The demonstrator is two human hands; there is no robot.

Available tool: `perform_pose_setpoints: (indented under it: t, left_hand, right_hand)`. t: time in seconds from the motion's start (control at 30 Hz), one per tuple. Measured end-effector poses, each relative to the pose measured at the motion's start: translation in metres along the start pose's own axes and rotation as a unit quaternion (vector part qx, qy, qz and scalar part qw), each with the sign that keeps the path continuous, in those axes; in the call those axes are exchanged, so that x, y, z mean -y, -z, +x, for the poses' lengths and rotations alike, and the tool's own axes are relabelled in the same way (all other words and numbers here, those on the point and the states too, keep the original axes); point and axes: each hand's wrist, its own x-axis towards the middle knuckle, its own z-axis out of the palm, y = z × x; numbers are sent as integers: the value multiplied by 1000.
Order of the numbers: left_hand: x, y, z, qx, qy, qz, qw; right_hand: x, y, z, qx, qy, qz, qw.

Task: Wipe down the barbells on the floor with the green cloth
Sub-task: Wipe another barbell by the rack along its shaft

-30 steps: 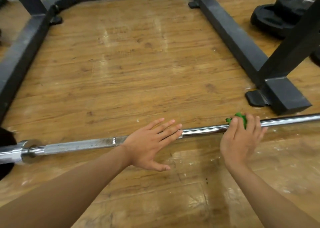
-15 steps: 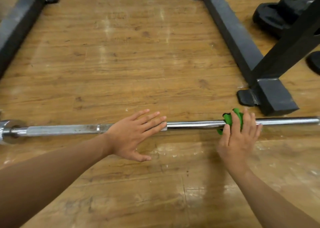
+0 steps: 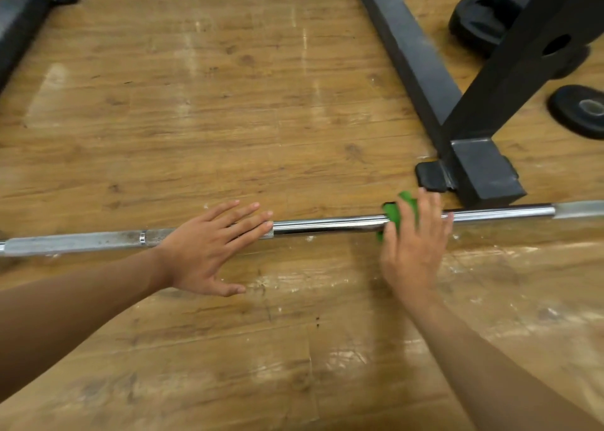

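Lying across the wooden floor (image 3: 228,120), the barbell (image 3: 327,226) carries both hands. The left hand (image 3: 209,250) rests flat on the knurled section, fingers straight and spread. Further right along the barbell, the right hand (image 3: 413,244) presses the green cloth (image 3: 397,213) onto the smooth shaft, fingers apparently straight; blur obscures the thumb. Beyond the barbell stands a black rack frame (image 3: 421,67), with weight plates (image 3: 477,18) beside it.

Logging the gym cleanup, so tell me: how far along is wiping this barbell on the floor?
Roughly midway. The smooth middle of the barbell gleams, likely wiped. In hand: the right hand presses the green cloth onto it, while the left hand lies flat on it. To do: the dull, spotted knurled stretch at the left.
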Motion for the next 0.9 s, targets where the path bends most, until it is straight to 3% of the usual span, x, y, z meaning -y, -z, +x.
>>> perform_pose_setpoints:
  t: [0.1,0.23,0.4,0.53,0.63,0.73,0.9]
  left_hand:
    - [2,0,2,5,0,-5,1000]
    - [4,1,3,10,-1,-9,1000]
    - [7,5,5,12,-11,-13,1000]
    - [9,6,7,10,-20,-16,1000]
    - [9,5,5,6,-16,-16,1000]
    - [9,5,6,3,-20,-22,1000]
    - [6,6,4,4,-11,-26,1000]
  right_hand:
    - [-40,9,8,0,-28,-26,999]
    - [15,0,4,-12,-89,-10,996]
    - [127,-14,-25,89,79,60,991]
    - [106,-11,-7,103,162,70,979]
    - [22,-4,4,15,61,41,997]
    - [-46,7,18,-23,-20,-9,999]
    - [-1,-1,14,-66,-156,-2,986]
